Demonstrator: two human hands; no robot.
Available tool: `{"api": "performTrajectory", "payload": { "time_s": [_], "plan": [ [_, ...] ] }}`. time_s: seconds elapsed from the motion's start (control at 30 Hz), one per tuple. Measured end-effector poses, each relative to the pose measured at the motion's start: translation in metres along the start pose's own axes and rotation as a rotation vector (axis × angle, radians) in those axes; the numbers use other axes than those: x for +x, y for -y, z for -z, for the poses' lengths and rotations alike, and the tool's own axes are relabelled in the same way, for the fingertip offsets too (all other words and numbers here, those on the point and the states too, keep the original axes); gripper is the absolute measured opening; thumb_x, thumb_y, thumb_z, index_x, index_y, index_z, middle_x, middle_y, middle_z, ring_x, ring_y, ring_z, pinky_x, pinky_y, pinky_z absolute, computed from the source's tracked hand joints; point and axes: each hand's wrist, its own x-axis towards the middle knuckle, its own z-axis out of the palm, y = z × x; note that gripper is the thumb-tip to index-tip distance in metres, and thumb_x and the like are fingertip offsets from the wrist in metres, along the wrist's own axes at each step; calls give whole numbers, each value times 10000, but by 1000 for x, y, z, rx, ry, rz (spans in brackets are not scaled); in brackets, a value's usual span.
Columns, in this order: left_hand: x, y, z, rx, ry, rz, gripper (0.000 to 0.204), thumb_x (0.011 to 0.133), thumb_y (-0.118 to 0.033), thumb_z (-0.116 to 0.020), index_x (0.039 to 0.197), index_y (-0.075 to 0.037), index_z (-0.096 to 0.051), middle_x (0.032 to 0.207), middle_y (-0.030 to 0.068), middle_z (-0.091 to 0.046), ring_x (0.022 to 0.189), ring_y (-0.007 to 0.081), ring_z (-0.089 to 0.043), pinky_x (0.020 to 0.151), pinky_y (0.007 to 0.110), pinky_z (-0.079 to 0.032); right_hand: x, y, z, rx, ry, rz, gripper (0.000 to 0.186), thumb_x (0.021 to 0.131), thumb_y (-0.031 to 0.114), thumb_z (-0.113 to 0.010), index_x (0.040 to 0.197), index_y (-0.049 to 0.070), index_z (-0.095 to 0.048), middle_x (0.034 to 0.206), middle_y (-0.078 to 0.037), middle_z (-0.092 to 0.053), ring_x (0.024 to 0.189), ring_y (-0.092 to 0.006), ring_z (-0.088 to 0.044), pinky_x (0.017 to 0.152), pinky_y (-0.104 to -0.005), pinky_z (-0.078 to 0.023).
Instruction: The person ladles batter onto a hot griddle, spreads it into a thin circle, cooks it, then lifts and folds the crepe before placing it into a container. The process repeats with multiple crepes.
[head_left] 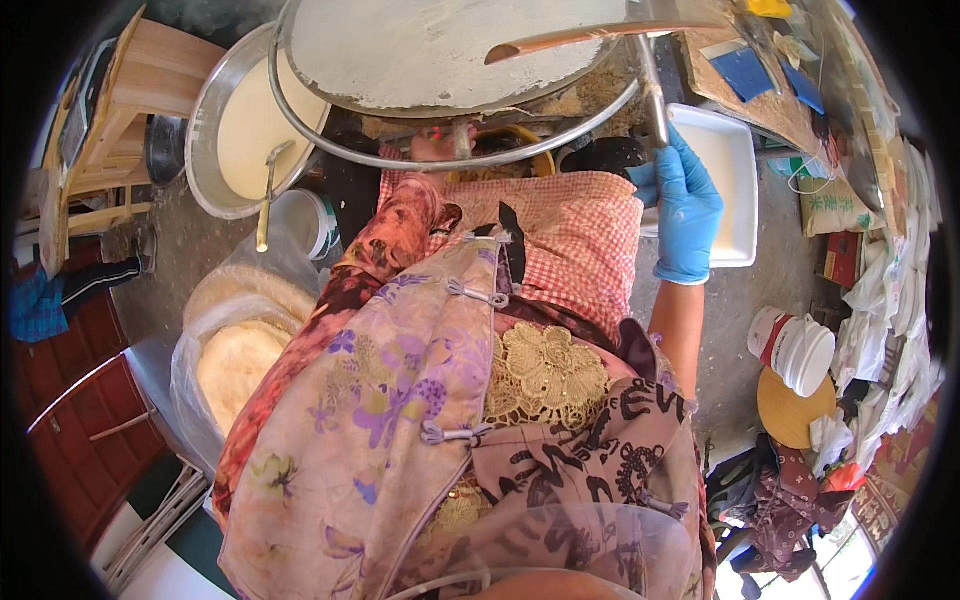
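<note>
My right hand (685,205), in a blue glove, is closed on the lower end of a scraper's metal handle (653,95). The scraper's long, curved wooden blade (600,38) reaches left over a round griddle (450,45) coated with a pale, powdery layer. My bare left hand (435,148) is below the griddle's front edge, behind the metal ring (400,160) that runs round it. Its fingers look curled beside a short metal post (463,140); what they hold is partly hidden.
Left of the griddle stands a metal basin (210,185) of pale batter with a wooden-handled ladle (267,200). Round flatbreads (245,370) lie in plastic below it. At right are a white tub (745,190), a cluttered wooden board (710,90) and white buckets (800,350).
</note>
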Motion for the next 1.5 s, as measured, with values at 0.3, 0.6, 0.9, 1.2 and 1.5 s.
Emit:
{"api": "performTrajectory", "payload": {
  "time_s": [0.3,0.6,0.9,1.2,1.5],
  "plan": [
    [29,-20,23,331,183,-65,622,866,-516,-350,1245,-29,-420,1264,211,-392,1155,347,-389,936,492,-318,10,-23,-17,-10,92,35,283,896,131,-515,1160,46,-568,720,-19,-612,576,-39,-517,497,-172,-419],
    [-109,104,-102,1084,595,-114,383,945,-268,-411,1238,-24,-435,1133,92,-549,1006,157,-547,893,283,-421,30,-53,-41,-99,160,164,504,910,266,-476,1358,89,-327,889,-114,-591,675,-129,-525,586,-268,-448],
    [-172,74,-175,880,350,-521,292,905,-122,-494,1169,4,-496,1010,45,-581,837,106,-555,769,250,-460,49,-80,-59,22,649,222,575,880,277,-519,1367,65,-301,1085,-147,-590,988,-165,-550,847,-289,-434],
    [-219,-23,-163,624,340,-659,252,923,-150,-445,1107,18,-475,921,89,-589,756,152,-596,696,280,-513,308,-122,153,-683,-869,-97,904,639,563,-699,1196,-103,-450,1144,-223,-543,1010,-298,-538,919,-359,-405],
    [-244,-28,-128,375,323,-671,330,930,-218,-446,1191,-16,-447,881,46,-531,664,122,-491,587,262,-401,366,-170,244,-348,-468,-294,451,684,347,-728,928,-21,-633,894,-144,-646,716,-237,-608,632,-332,-493]
  ]
}}
